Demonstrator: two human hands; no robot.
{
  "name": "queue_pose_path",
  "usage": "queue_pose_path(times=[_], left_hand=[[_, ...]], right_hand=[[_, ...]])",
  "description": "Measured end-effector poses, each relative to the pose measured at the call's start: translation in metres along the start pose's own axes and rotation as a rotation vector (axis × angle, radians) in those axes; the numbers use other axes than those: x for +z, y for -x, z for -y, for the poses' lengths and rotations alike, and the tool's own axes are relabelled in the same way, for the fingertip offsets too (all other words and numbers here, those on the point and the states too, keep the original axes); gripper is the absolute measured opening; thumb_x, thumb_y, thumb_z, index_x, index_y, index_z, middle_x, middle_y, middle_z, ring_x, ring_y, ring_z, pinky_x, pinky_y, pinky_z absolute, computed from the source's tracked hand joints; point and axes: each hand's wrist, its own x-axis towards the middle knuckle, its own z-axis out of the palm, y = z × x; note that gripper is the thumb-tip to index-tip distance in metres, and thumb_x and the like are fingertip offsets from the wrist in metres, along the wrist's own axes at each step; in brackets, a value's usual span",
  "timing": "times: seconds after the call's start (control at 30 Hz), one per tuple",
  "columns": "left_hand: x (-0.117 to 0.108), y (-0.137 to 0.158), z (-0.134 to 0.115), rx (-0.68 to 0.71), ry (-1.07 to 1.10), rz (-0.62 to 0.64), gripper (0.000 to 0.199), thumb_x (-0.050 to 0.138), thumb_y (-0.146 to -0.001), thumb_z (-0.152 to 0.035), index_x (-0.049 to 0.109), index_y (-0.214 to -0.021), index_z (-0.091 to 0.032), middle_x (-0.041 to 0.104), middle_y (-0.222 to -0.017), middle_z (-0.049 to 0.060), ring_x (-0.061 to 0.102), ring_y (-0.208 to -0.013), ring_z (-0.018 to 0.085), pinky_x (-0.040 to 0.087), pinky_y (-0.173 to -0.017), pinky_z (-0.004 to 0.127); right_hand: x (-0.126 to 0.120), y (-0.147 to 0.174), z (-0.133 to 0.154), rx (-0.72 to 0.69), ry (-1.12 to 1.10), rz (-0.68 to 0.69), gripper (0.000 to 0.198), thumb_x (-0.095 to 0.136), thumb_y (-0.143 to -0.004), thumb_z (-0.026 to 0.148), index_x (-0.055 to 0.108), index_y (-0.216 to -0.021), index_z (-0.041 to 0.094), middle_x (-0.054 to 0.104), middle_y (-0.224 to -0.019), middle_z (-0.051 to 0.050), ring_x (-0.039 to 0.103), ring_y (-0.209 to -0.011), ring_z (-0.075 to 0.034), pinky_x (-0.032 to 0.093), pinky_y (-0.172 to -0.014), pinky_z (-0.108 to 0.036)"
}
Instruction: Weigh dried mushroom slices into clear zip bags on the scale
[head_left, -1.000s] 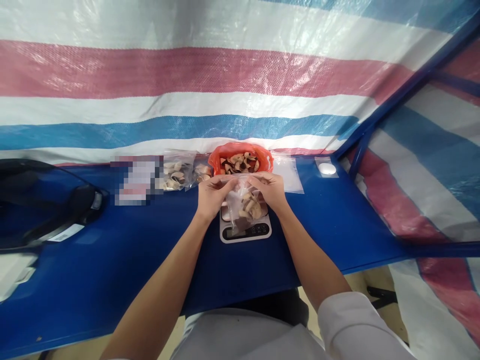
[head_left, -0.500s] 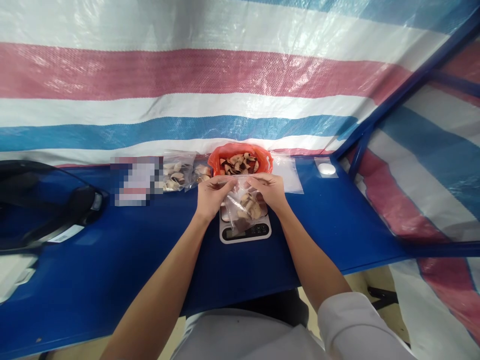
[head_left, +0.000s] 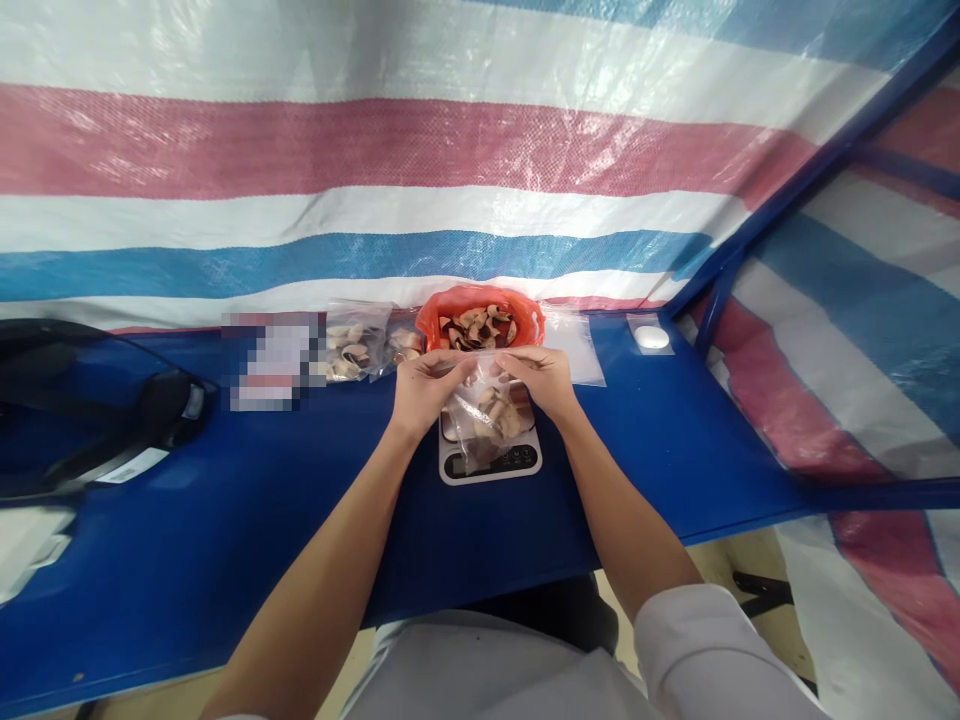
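Note:
A clear zip bag [head_left: 487,410] with several pale, dark-edged dried slices inside hangs between my hands. My left hand [head_left: 429,390] pinches the top edge of this bag on the left, thumb against fingers. On the right, my right hand [head_left: 541,378] pinches the same edge in the same way. Under the bag is a white kitchen scale [head_left: 491,475]; whether the bag rests on it I cannot tell. Just behind my hands sits a red plastic bag [head_left: 427,322], open at the top, holding more of the dried slices [head_left: 476,328].
Left of the red bag lie filled zip bags [head_left: 356,345]. Flat clear bags [head_left: 574,345] lie to its right, and a white round object [head_left: 651,337] farther right. A black strapped item [head_left: 165,410] occupies the left of the blue table [head_left: 300,520]. A striped sheet [head_left: 450,150] stands behind.
Both hands keep their pinch on the bag's top edge and have hardly moved. The bag hangs at almost the same spot over the scale.

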Motion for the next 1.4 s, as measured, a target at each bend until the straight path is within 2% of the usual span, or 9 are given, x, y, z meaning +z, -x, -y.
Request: queue_pose_path(times=[0.17,0.27,0.47,0.67,0.8,0.93,1.07,1.27,1.4], left_hand=[[0.002,0.000,-0.001,-0.005,-0.001,0.023,0.028,0.086,-0.063,-0.043,0.079,-0.074,-0.018,0.073,-0.065,0.004,0.066,-0.059,0.018,0.056,-0.061,0.029],[0.004,0.001,-0.001,0.018,-0.012,0.033,0.024,0.084,-0.066,-0.041,0.078,-0.072,-0.018,0.073,-0.065,0.004,0.066,-0.060,0.017,0.055,-0.062,0.027],[-0.001,-0.003,0.001,-0.002,-0.006,0.030,0.026,0.083,-0.068,-0.042,0.080,-0.076,-0.017,0.074,-0.066,0.004,0.064,-0.058,0.015,0.053,-0.059,0.025],[-0.004,-0.004,0.002,0.007,0.013,0.036,0.024,0.081,-0.070,-0.039,0.079,-0.077,-0.016,0.073,-0.063,0.002,0.064,-0.056,0.014,0.054,-0.058,0.024],[-0.003,-0.003,0.001,0.012,0.005,0.032,0.024,0.081,-0.071,-0.039,0.079,-0.076,-0.016,0.073,-0.062,0.002,0.064,-0.055,0.014,0.053,-0.057,0.024],[-0.005,-0.005,0.004,0.002,0.034,0.007,0.024,0.081,-0.071,-0.040,0.079,-0.074,-0.016,0.075,-0.067,0.004,0.065,-0.059,0.015,0.054,-0.060,0.024],[-0.006,-0.007,0.007,0.012,0.032,0.005,0.024,0.080,-0.072,-0.041,0.079,-0.072,-0.016,0.075,-0.068,0.003,0.065,-0.060,0.015,0.054,-0.062,0.025],[-0.006,-0.005,0.007,0.058,-0.043,0.000,0.020,0.080,-0.073,-0.038,0.081,-0.074,-0.018,0.075,-0.069,0.002,0.066,-0.063,0.016,0.055,-0.065,0.026],[-0.005,-0.004,0.004,0.003,-0.008,0.047,0.024,0.079,-0.074,-0.041,0.080,-0.072,-0.017,0.075,-0.068,0.003,0.066,-0.061,0.016,0.055,-0.062,0.026]], right_hand=[[-0.001,0.001,-0.001,-0.049,0.039,0.057,0.030,0.075,-0.076,0.051,0.078,-0.071,0.022,0.074,-0.071,-0.001,0.068,-0.065,-0.016,0.061,-0.064,-0.031],[-0.001,0.002,-0.001,-0.025,0.032,0.064,0.030,0.075,-0.076,0.052,0.078,-0.072,0.022,0.074,-0.072,-0.001,0.067,-0.064,-0.016,0.060,-0.060,-0.030],[-0.002,0.000,-0.002,0.063,-0.025,-0.016,0.033,0.078,-0.073,0.054,0.077,-0.078,0.021,0.074,-0.072,-0.002,0.067,-0.061,-0.016,0.058,-0.053,-0.028],[0.000,-0.001,-0.001,0.036,-0.032,-0.011,0.035,0.077,-0.073,0.054,0.076,-0.078,0.020,0.073,-0.072,-0.001,0.062,-0.054,-0.012,0.053,-0.049,-0.025],[0.002,-0.001,-0.003,-0.012,-0.005,-0.016,0.032,0.077,-0.073,0.051,0.076,-0.075,0.020,0.072,-0.070,-0.002,0.066,-0.060,-0.014,0.055,-0.054,-0.026],[-0.001,-0.002,-0.004,0.051,-0.028,-0.061,0.029,0.076,-0.074,0.050,0.077,-0.077,0.021,0.072,-0.069,-0.001,0.067,-0.061,-0.016,0.057,-0.055,-0.028],[0.000,-0.002,-0.004,0.041,-0.024,-0.042,0.027,0.076,-0.075,0.048,0.076,-0.077,0.020,0.073,-0.071,-0.001,0.067,-0.061,-0.016,0.057,-0.055,-0.028],[0.005,-0.002,-0.006,0.079,-0.007,-0.051,0.032,0.079,-0.070,0.050,0.076,-0.081,0.020,0.072,-0.071,-0.001,0.068,-0.059,-0.018,0.056,-0.050,-0.029],[0.004,-0.002,-0.004,0.052,-0.036,-0.057,0.028,0.079,-0.071,0.047,0.076,-0.075,0.019,0.071,-0.071,-0.001,0.068,-0.060,-0.017,0.057,-0.055,-0.029]])
